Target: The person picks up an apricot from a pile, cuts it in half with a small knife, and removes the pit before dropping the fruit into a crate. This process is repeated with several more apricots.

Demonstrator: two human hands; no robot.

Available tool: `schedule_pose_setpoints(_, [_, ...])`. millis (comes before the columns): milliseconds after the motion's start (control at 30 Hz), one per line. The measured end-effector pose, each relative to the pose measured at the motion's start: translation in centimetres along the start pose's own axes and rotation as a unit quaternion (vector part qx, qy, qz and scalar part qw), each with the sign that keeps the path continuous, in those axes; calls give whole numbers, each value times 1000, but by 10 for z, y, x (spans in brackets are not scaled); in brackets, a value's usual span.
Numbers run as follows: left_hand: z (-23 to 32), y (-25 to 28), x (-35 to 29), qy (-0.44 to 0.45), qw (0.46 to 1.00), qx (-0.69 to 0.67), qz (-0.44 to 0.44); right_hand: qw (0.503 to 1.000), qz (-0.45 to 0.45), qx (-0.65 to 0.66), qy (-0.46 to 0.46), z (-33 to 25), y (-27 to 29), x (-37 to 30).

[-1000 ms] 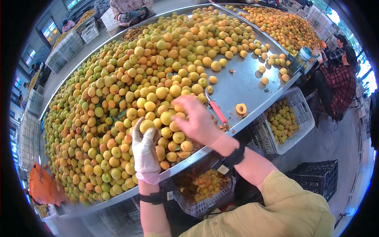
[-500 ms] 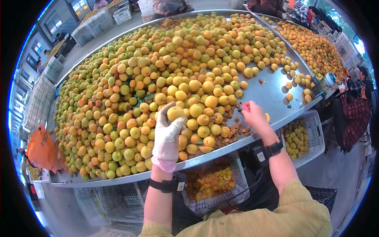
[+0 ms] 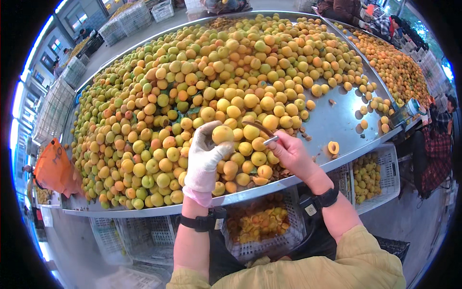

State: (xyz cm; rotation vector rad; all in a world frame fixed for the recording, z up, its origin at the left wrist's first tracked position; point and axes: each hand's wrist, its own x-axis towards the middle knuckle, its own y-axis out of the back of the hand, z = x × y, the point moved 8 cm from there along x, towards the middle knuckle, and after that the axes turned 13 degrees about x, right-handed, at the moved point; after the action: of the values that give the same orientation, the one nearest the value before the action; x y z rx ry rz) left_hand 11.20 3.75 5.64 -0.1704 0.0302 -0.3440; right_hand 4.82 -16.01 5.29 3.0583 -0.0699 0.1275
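My left hand (image 3: 204,156), in a white knitted glove with a pink cuff, is closed around a yellow apricot (image 3: 222,135) above the front of the heap. To its right my bare right hand (image 3: 294,156) grips a small knife (image 3: 257,126). The curved, brownish blade points left toward the apricot, and a silver end shows by my thumb. Blade and fruit look slightly apart. Behind and around both hands lies a big heap of apricots (image 3: 159,86), yellow, orange and greenish. A halved apricot (image 3: 333,147) with its pit showing rests on the metal table (image 3: 337,120) right of my hand.
Under the table edge stand a crate of cut apricot pieces (image 3: 262,226) and a crate of whole yellow fruit (image 3: 368,180). An orange bag (image 3: 55,171) hangs at the left corner. A lidded jar (image 3: 409,108) sits at the right edge. Several people work around other tables.
My right hand has moved from the table edge toward my left hand, bringing the knife blade into view. The halved apricot now shows on the table. The whole view has shifted slightly.
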Motion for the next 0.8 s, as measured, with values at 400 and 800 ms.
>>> schedule_pose_setpoints(400, [-5, 1, -5, 5, 1000, 6, 7, 988, 28, 148, -36, 3, -27, 6])
schedule_pose_setpoints(800, [6, -44, -16, 55, 981, -157, -99, 972, -34, 231, 32, -9, -45, 11])
